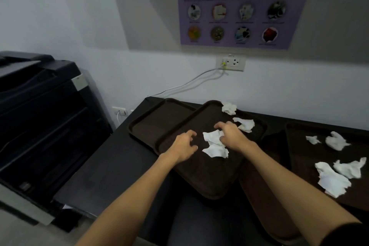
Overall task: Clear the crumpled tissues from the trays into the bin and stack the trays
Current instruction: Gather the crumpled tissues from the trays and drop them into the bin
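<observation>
R hand (229, 136) gripping tissue (214, 143), L hand (184, 146) hovering empty, fingers loosely curled; loose grab probably risking drops, leaving strays (244, 125) at 1 o'clock on tray (199, 175).

Dark brown rectangular plastic tray (199, 177) in the middle: matt, finely grained floor, smoother raised rim with a dull sheen. Same grained matt plastic on the brown left tray (151, 126) and brown right tray (299, 158). Crumpled white paper tissues (214, 143): soft, creased, matt. Black countertop (119, 166): smooth, faintly satin. Black plastic office printer (40, 106): smooth casing, low gloss. Purple-and-white printed paper poster (239, 16): flat, slightly glossy.
</observation>
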Tool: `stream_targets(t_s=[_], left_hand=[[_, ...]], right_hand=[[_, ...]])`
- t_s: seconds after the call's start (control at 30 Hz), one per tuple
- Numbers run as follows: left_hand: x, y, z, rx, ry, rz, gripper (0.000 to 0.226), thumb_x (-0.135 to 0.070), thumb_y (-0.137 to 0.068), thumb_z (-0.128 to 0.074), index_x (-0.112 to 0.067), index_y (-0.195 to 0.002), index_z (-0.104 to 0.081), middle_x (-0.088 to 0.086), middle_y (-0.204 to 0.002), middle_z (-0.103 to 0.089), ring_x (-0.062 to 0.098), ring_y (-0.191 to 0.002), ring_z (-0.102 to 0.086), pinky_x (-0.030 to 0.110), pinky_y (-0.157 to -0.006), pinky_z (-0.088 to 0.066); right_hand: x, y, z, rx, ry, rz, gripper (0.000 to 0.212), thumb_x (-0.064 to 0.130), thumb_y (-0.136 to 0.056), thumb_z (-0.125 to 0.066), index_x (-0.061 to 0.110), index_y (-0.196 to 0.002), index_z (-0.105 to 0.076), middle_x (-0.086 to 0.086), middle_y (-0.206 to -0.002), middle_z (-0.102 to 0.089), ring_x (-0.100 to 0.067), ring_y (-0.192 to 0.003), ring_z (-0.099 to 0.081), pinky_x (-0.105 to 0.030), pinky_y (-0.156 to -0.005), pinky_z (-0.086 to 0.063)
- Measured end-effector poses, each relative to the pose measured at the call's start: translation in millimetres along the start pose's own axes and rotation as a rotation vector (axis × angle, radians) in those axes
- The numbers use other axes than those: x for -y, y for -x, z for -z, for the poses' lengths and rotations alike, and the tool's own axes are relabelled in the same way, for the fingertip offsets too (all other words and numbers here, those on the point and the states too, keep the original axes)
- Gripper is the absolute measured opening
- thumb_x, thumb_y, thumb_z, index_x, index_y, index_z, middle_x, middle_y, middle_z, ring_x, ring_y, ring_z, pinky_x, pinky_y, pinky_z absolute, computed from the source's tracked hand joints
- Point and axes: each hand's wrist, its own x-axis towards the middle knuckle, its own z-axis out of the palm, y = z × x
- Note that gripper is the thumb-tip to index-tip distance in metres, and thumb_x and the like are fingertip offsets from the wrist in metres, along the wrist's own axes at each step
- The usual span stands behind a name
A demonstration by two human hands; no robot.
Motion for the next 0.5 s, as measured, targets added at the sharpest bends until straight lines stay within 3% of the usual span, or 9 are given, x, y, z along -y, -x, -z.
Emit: stream_targets(t_s=[0.13, 0.27, 0.37, 0.5], left_hand=[[2.2, -14.1, -9.7, 0.007, 0.019, 0.021, 0.051, -0.015, -0.088, -0.062, -0.014, -0.136, -0.044, 0.013, -0.129, -0.053, 0.025, -0.112, -0.059, 0.032, -0.094, -0.049], [3.7, -25.4, -13.8, 0.005, 0.074, 0.035, 0.051, -0.016, -0.089, -0.061, -0.016, -0.137, -0.043, 0.010, -0.129, -0.051, 0.023, -0.109, -0.059, 0.028, -0.087, -0.050], [1.5, -33.8, -10.4, -0.032, 0.147, 0.054, 0.048, -0.019, -0.090, -0.061, -0.017, -0.135, -0.044, 0.008, -0.126, -0.053, 0.020, -0.102, -0.060, 0.024, -0.080, -0.048], [-3.8, -41.5, -5.5, -0.074, 0.226, 0.086, 0.048, -0.025, -0.091, -0.060, -0.018, -0.135, -0.044, 0.007, -0.125, -0.055, 0.017, -0.104, -0.057, 0.025, -0.084, -0.046]], right_hand=[[5.8, -11.8, -21.3, 0.018, 0.339, 0.062, 0.054, 0.017, -0.089, -0.055, 0.026, -0.139, -0.039, -0.009, -0.131, -0.046, -0.030, -0.120, -0.047, -0.041, -0.097, -0.042], [5.2, -24.0, -30.4, -0.100, 0.474, 0.110, 0.030, 0.014, -0.093, -0.048, 0.020, -0.121, -0.057, -0.004, -0.122, -0.058, -0.026, -0.115, -0.050, -0.037, -0.096, -0.037], [5.4, -32.8, -18.3, -0.159, 0.275, 0.082, 0.027, 0.010, -0.093, -0.045, 0.019, -0.105, -0.066, -0.001, -0.110, -0.067, -0.023, -0.106, -0.057, -0.036, -0.093, -0.041], [2.2, -39.5, 0.1, -0.127, -0.125, 0.007, 0.027, 0.004, -0.083, -0.049, 0.018, -0.097, -0.067, -0.001, -0.093, -0.068, -0.021, -0.088, -0.064, -0.037, -0.083, -0.052]])
